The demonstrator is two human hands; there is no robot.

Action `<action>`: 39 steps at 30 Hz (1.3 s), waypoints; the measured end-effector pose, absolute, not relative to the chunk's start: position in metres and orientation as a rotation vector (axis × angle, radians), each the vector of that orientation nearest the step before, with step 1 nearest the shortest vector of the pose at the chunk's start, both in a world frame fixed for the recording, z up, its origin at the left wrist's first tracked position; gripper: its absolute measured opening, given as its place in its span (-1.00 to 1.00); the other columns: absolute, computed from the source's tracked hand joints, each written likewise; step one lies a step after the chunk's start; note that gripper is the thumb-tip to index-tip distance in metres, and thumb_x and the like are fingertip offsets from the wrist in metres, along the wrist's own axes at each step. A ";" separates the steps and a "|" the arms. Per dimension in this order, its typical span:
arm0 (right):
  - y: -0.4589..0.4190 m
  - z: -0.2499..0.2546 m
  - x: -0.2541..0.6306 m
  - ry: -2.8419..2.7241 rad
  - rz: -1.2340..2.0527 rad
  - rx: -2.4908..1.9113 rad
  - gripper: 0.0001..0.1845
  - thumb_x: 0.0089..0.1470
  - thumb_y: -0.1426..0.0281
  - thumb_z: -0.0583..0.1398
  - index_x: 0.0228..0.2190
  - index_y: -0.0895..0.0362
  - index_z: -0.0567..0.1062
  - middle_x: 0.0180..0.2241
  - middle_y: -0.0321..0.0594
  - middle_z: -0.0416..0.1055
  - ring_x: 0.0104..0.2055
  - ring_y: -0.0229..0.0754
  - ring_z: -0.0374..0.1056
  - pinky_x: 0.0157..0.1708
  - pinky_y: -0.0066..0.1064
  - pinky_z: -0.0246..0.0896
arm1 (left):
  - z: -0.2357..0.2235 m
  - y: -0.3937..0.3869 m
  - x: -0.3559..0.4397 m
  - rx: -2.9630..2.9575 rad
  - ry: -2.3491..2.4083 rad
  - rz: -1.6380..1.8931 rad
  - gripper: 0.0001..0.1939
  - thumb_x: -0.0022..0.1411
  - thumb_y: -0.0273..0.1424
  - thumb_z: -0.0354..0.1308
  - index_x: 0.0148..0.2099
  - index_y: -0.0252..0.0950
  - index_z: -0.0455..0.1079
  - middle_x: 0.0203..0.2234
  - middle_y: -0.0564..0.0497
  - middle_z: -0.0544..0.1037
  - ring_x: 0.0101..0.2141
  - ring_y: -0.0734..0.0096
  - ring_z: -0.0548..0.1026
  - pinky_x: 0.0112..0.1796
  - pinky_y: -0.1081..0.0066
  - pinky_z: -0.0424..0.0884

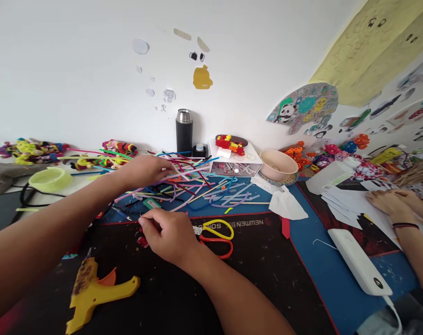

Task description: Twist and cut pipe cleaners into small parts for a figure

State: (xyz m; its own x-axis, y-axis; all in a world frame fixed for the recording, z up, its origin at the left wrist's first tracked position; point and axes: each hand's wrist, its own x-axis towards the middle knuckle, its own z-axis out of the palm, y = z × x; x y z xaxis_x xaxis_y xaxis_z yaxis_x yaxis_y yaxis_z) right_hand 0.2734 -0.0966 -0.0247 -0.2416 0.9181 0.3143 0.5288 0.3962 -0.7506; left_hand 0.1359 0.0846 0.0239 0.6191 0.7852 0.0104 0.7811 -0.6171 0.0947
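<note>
My left hand (147,170) reaches over a pile of colourful pipe cleaners (211,193), its fingers bent down and close together among the stems; what they pinch is hidden. Nearer to me, my right hand (171,235) is closed with thumb and index finger together above the black mat (260,274). Just under its fingers shows a small dark-red fuzzy piece (142,240); whether they grip it I cannot tell. Scissors (216,238) with yellow and red handles lie right of that hand, partly covered by it. A yellow glue gun (96,295) rests at the front left.
Along the wall stand a black thermos (184,132), a white box (235,163) and a pink bowl (279,165). A yellow-green roll (50,179) sits left. Tissue (288,203) and a white device with a cable (360,263) lie right, near another person's hands (393,204).
</note>
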 end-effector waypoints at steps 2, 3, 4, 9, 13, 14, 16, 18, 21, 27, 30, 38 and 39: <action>-0.097 -0.023 0.273 -1.913 0.662 -1.242 -0.78 0.45 0.26 0.19 -0.21 0.00 0.63 -0.25 -0.27 0.73 -0.21 -0.14 0.65 -0.24 -0.41 0.32 | 0.031 0.093 0.134 2.771 1.412 0.132 -0.54 0.46 -0.14 -0.01 0.15 -0.08 0.66 0.00 -0.07 0.76 -0.02 0.00 0.67 -0.04 0.27 0.47; -0.098 -0.022 0.274 -1.920 0.666 -1.241 -0.78 0.45 0.27 0.19 -0.22 0.00 0.63 -0.25 -0.27 0.73 -0.22 -0.14 0.64 -0.24 -0.41 0.32 | 0.033 0.097 0.134 2.779 1.455 0.156 -0.52 0.47 -0.16 -0.04 0.17 -0.11 0.64 0.03 -0.09 0.75 0.00 0.00 0.67 -0.02 0.25 0.47; -0.098 -0.022 0.274 -1.926 0.667 -1.240 -0.78 0.45 0.27 0.20 -0.22 0.01 0.63 -0.25 -0.27 0.73 -0.23 -0.14 0.64 -0.24 -0.41 0.32 | 0.034 0.102 0.134 2.785 1.490 0.169 -0.51 0.47 -0.19 -0.07 0.18 -0.13 0.63 0.06 -0.10 0.73 0.03 0.00 0.66 0.00 0.25 0.46; -0.098 -0.022 0.274 -1.944 0.656 -1.235 -0.78 0.45 0.28 0.19 -0.22 0.02 0.62 -0.24 -0.25 0.73 -0.22 -0.13 0.65 -0.24 -0.40 0.32 | 0.018 0.119 0.135 2.787 1.544 0.110 -0.52 0.42 -0.23 -0.01 0.18 -0.20 0.62 0.11 -0.18 0.69 0.10 -0.07 0.61 0.02 0.22 0.46; -0.098 -0.022 0.273 -1.964 0.651 -1.247 -0.78 0.45 0.27 0.20 -0.22 0.01 0.63 -0.23 -0.25 0.73 -0.18 -0.13 0.65 -0.21 -0.41 0.34 | 0.004 0.125 0.133 2.739 1.616 0.123 -0.53 0.42 -0.20 0.01 0.17 -0.22 0.61 0.13 -0.23 0.67 0.15 -0.12 0.58 0.01 0.21 0.47; -0.098 -0.022 0.273 -1.975 0.651 -1.248 -0.79 0.45 0.26 0.20 -0.22 0.01 0.63 -0.23 -0.25 0.73 -0.17 -0.12 0.66 -0.20 -0.41 0.35 | 0.003 0.126 0.132 2.721 1.641 0.142 -0.53 0.42 -0.19 0.02 0.18 -0.21 0.60 0.14 -0.22 0.67 0.16 -0.11 0.57 0.01 0.22 0.47; -0.098 -0.022 0.272 -2.000 0.648 -1.243 -0.79 0.44 0.26 0.22 -0.22 0.01 0.63 -0.24 -0.25 0.73 -0.17 -0.11 0.65 -0.20 -0.41 0.35 | 0.003 0.129 0.129 2.677 1.690 0.185 -0.54 0.42 -0.17 0.03 0.19 -0.20 0.59 0.12 -0.19 0.69 0.13 -0.08 0.60 -0.03 0.24 0.48; -0.099 -0.022 0.271 -2.029 0.638 -1.238 -0.79 0.44 0.25 0.22 -0.23 0.01 0.63 -0.25 -0.25 0.73 -0.19 -0.11 0.65 -0.23 -0.40 0.34 | 0.005 0.130 0.127 2.631 1.737 0.236 -0.54 0.45 -0.17 0.01 0.21 -0.19 0.57 0.04 -0.17 0.72 0.04 -0.03 0.64 -0.08 0.25 0.50; -0.098 -0.023 0.270 -2.070 0.612 -1.237 -0.79 0.44 0.26 0.22 -0.23 0.02 0.62 -0.23 -0.25 0.73 -0.19 -0.12 0.65 -0.25 -0.39 0.32 | 0.008 0.131 0.126 2.596 1.785 0.311 -0.51 0.46 -0.20 -0.01 0.28 -0.19 0.53 0.01 -0.17 0.71 -0.04 0.00 0.67 -0.10 0.24 0.51; -0.098 -0.023 0.271 -2.101 0.612 -1.236 -0.81 0.44 0.28 0.23 -0.22 0.05 0.61 -0.22 -0.26 0.73 -0.17 -0.10 0.66 -0.24 -0.38 0.30 | 0.007 0.128 0.131 2.657 1.752 0.327 -0.62 0.38 -0.28 0.06 -0.01 -0.21 0.69 0.05 -0.24 0.65 0.06 -0.13 0.61 0.01 0.15 0.49; -0.097 -0.023 0.271 -2.118 0.609 -1.240 -0.82 0.44 0.28 0.23 -0.21 0.05 0.61 -0.19 -0.26 0.74 -0.15 -0.10 0.66 -0.22 -0.38 0.31 | 0.010 0.129 0.133 2.690 1.733 0.369 -0.65 0.39 -0.30 0.06 -0.06 -0.23 0.68 0.02 -0.24 0.66 0.11 -0.13 0.56 0.10 0.13 0.44; -0.099 -0.020 0.271 -2.136 0.640 -1.214 -0.80 0.45 0.29 0.21 -0.22 0.05 0.61 -0.23 -0.25 0.73 -0.16 -0.11 0.66 -0.24 -0.40 0.32 | 0.043 0.128 0.127 2.710 1.743 0.779 -0.64 0.52 -0.30 -0.03 0.10 -0.24 0.56 0.13 -0.28 0.62 0.21 -0.18 0.46 0.18 -0.06 0.35; -0.099 -0.020 0.271 -2.144 0.641 -1.217 -0.80 0.46 0.28 0.21 -0.21 0.05 0.61 -0.22 -0.25 0.73 -0.15 -0.11 0.66 -0.23 -0.41 0.32 | 0.048 0.126 0.126 2.723 1.721 0.867 -0.65 0.53 -0.31 -0.03 0.10 -0.22 0.56 0.22 -0.26 0.57 0.28 -0.17 0.39 0.23 -0.07 0.30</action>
